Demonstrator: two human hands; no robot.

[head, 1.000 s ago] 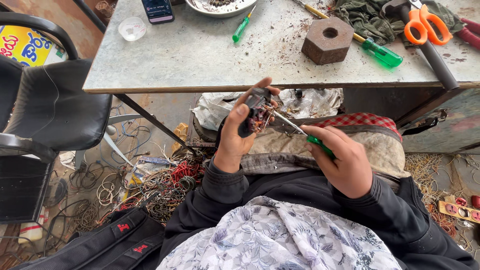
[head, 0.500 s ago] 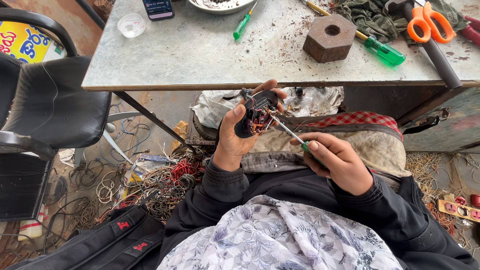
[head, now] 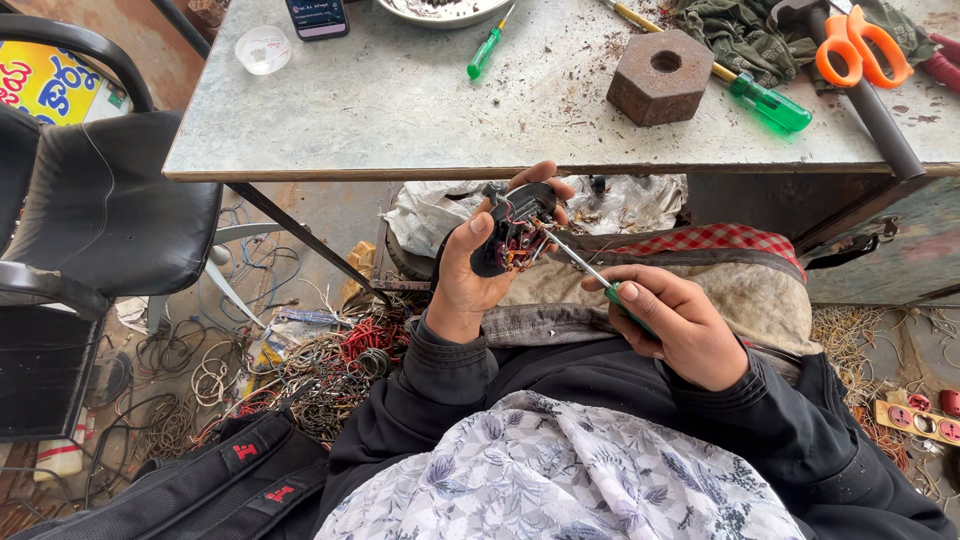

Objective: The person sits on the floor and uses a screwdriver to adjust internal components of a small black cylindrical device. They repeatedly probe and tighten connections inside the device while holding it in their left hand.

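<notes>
Left hand [head: 470,275]: fingers clenched around a small black motor part [head: 515,228] w/ exposed copper-red windings, thumb up along its left side, held just below the bench [head: 400,110] edge, above the lap. Right hand [head: 680,325]: fingers grasping the green handle of a thin screwdriver [head: 580,265]; shaft runs up-left, tip touching the windings of the part. Both forearms in dark sleeves; a floral cloth [head: 560,470] lies across the lap. On the bench, well apart from the hands: rusty hex nut [head: 660,75], large green screwdriver [head: 765,100] just right of it, small green screwdriver [head: 485,50], orange scissors [head: 860,45], hammer [head: 880,115], phone [head: 317,15], clear cup [head: 264,48]. Floor at left: tangled wires [head: 330,360], black chair [head: 100,210], black bag [head: 200,485].
</notes>
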